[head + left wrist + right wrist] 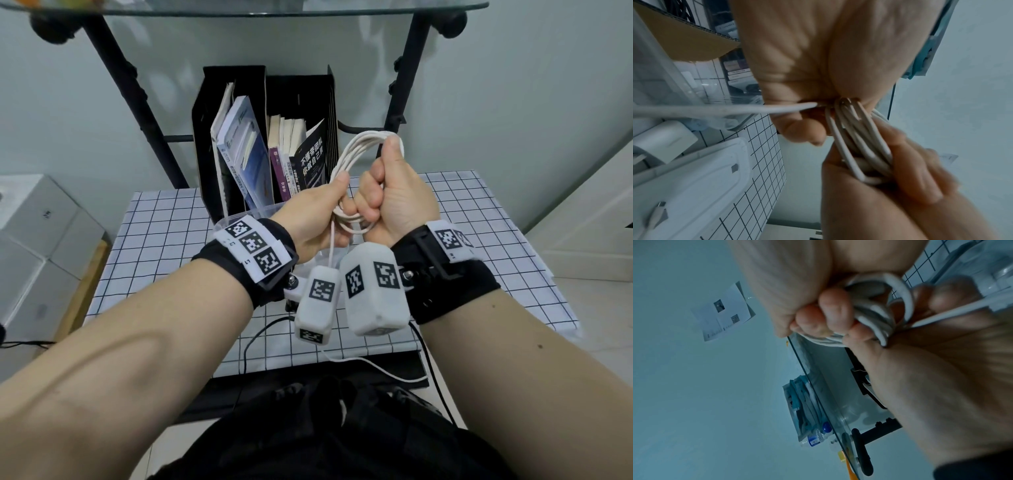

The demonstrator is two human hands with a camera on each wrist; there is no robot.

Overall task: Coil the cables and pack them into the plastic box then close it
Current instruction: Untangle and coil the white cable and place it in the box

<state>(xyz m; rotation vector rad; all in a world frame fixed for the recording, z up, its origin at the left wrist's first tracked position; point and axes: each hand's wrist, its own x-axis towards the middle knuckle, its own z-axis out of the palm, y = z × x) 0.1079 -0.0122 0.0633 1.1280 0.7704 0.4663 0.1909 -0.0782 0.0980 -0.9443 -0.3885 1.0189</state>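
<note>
White cable (pixel 346 161) loops hang bunched above the plastic box (pixel 684 91), gripped by the right hand (pixel 390 198) and pinched by the left hand (pixel 318 212). Wind the loose tail evenly, keeping loops equal, before lowering it in.

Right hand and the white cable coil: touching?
Touching. In the head view the right hand is fisted around the white cable coil; the right wrist view shows its fingers curled over the loops.
</note>
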